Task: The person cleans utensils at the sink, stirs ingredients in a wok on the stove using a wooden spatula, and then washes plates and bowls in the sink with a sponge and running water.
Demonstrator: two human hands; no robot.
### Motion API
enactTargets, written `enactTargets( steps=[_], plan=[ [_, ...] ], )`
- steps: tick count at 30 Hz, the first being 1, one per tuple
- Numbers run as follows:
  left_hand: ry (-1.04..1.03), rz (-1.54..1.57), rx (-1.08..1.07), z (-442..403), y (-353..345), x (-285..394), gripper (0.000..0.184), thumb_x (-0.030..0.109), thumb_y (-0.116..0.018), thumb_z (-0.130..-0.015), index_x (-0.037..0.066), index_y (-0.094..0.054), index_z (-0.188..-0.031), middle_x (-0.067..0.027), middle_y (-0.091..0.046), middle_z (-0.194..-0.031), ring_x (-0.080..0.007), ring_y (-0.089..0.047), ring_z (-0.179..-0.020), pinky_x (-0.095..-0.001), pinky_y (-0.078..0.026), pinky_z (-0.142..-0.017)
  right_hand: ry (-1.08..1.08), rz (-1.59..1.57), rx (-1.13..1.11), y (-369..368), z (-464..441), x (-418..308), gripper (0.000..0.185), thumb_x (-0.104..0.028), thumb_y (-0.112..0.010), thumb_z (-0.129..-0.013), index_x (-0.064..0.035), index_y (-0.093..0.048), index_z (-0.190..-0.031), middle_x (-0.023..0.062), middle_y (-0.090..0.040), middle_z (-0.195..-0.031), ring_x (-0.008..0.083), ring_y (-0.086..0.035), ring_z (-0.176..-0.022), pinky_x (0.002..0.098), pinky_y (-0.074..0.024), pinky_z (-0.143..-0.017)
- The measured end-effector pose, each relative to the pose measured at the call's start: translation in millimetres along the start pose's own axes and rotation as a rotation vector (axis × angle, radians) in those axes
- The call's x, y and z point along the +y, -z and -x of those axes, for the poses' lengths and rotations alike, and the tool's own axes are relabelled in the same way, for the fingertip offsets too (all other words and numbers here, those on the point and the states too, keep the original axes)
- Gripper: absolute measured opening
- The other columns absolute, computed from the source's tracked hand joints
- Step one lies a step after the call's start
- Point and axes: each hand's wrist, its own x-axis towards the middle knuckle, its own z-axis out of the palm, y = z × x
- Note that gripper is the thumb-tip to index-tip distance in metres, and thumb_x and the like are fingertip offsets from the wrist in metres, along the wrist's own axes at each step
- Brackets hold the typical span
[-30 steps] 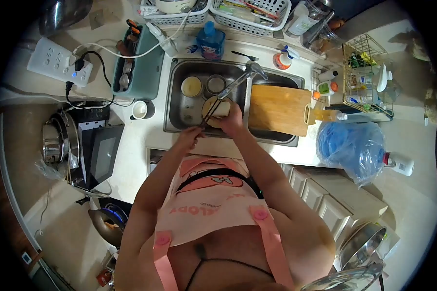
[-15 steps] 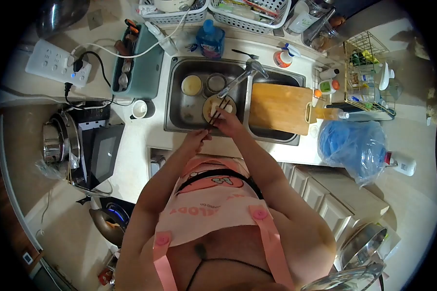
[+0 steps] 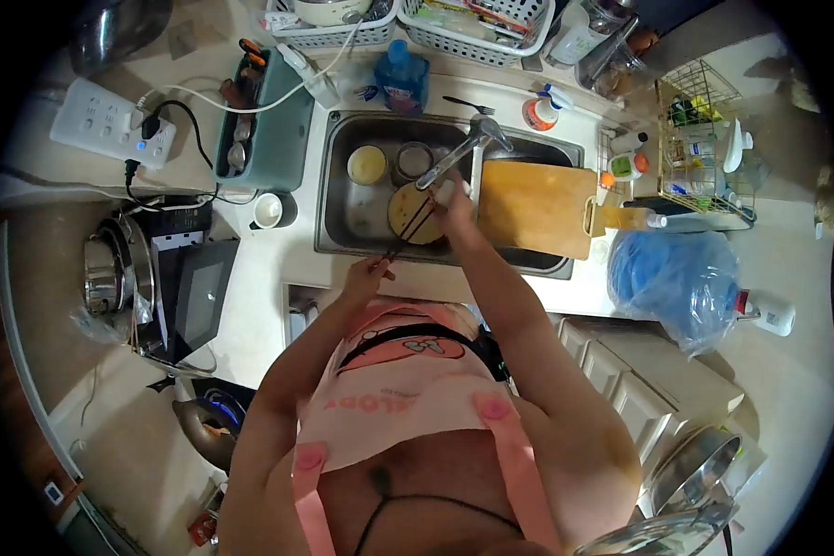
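Note:
Over the front edge of the sink [image 3: 329, 243], my left hand [image 3: 371, 275] is closed on the near end of a pair of dark chopsticks [image 3: 411, 228]. Their far ends reach over a round, pale yellowish dish [image 3: 403, 206] on the sink floor. My right hand [image 3: 456, 209] is beside the faucet [image 3: 445, 163], closed around a white, soft-looking cloth or sponge [image 3: 448, 192], partly hidden by the fingers. Behind the dish stand a pale round bowl [image 3: 368, 165] and a clear round container [image 3: 413, 161].
A wooden cutting board [image 3: 537, 208] covers much of the right basin. A blue bottle [image 3: 402, 82], a fork [image 3: 468, 104] and a spray bottle [image 3: 542, 109] are behind the sink. A white cup [image 3: 268, 211] stands to the left, a blue plastic bag [image 3: 672, 283] to the right.
My right hand has moved up and right with the white thing, off the chopsticks and toward the faucet. My left hand has shifted slightly down and left, still gripping the chopsticks.

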Motion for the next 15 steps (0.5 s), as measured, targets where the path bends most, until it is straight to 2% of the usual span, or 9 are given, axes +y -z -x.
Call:
enactTargets(
  steps=[1, 4, 5, 8, 12, 14, 15],
  plan=[
    [0.015, 0.054, -0.009, 2.1, 0.9, 4.5, 0.032, 0.03, -0.059, -0.1, 0.002, -0.069, -0.111, -0.0036, -0.072, -0.084, -0.0044, -0.043, -0.051, -0.0244, -0.034, -0.044, -0.02, -0.096, 0.063, 0.7, 10.2, -5.9, 0.058, -0.058, -0.063, -0.09, -0.008, -0.055, -0.118, 0.0108, -0.06, -0.111, 0.0284, -0.061, -0.098, 0.0431, -0.0532, -0.079],
    [0.089, 0.223, -0.037, 3.0, 3.6, 10.2, 0.03, 0.03, -0.059, -0.101, 0.004, -0.068, -0.114, -0.0018, -0.069, -0.085, -0.0045, -0.04, -0.05, -0.0241, -0.032, -0.043, -0.137, -0.013, -0.096, 3.6, 64.6, -9.2, 0.066, -0.066, -0.057, -0.09, -0.0116, -0.052, -0.127, 0.0095, -0.057, -0.124, 0.0296, -0.057, -0.111, 0.0469, -0.0519, -0.089],
    [0.127, 0.291, -0.045, -4.4, 3.4, 9.5, 0.029, 0.03, -0.059, -0.101, 0.005, -0.068, -0.114, -0.0014, -0.068, -0.086, -0.0047, -0.038, -0.05, -0.024, -0.031, -0.043, -0.107, 0.114, -0.1, 1.1, 70.7, 5.3, 0.073, -0.072, -0.051, -0.089, -0.0126, -0.05, -0.131, 0.009, -0.058, -0.123, 0.0295, -0.056, -0.115, 0.0499, -0.051, -0.09],
    [0.175, 0.487, -0.091, -13.7, -1.0, 9.5, 0.026, 0.028, -0.058, -0.101, 0.007, -0.068, -0.113, -0.0015, -0.066, -0.089, -0.0052, -0.035, -0.049, -0.0235, -0.028, -0.042, -0.075, -0.003, -0.343, -15.3, 106.7, 26.5, 0.061, -0.061, -0.057, -0.093, -0.0125, -0.051, -0.13, 0.0084, -0.058, -0.122, 0.0267, -0.056, -0.115, 0.0486, -0.0507, -0.091],
    [0.188, 0.658, -0.203, -24.9, -1.2, 3.6, 0.023, 0.026, -0.059, -0.101, 0.006, -0.067, -0.11, -0.0014, -0.065, -0.089, -0.0056, -0.034, -0.049, -0.0228, -0.027, -0.042, -0.132, -0.039, -0.386, -4.5, 89.8, 40.4, 0.042, -0.034, -0.069, -0.094, -0.0117, -0.054, -0.127, 0.007, -0.061, -0.117, 0.0233, -0.061, -0.105, 0.0422, -0.0537, -0.084],
    [0.256, 0.566, -0.229, -23.9, -2.5, 8.0, 0.023, 0.025, -0.061, -0.1, 0.006, -0.067, -0.11, -0.0024, -0.067, -0.091, -0.0058, -0.034, -0.049, -0.023, -0.027, -0.042, -0.178, -0.104, -0.417, 4.1, 85.5, 40.7, 0.038, -0.02, -0.073, -0.092, -0.0112, -0.056, -0.125, 0.0064, -0.062, -0.114, 0.0226, -0.063, -0.1, 0.0386, -0.0548, -0.081],
    [0.291, 0.521, -0.241, -21.1, -4.7, 12.5, 0.023, 0.025, -0.061, -0.099, 0.006, -0.067, -0.111, -0.0029, -0.068, -0.092, -0.006, -0.034, -0.049, -0.0231, -0.027, -0.042, -0.181, -0.061, -0.407, 7.1, 78.1, 44.3, 0.038, -0.019, -0.074, -0.091, -0.0108, -0.056, -0.124, 0.0062, -0.063, -0.112, 0.023, -0.063, -0.098, 0.038, -0.055, -0.081]
  ],
)
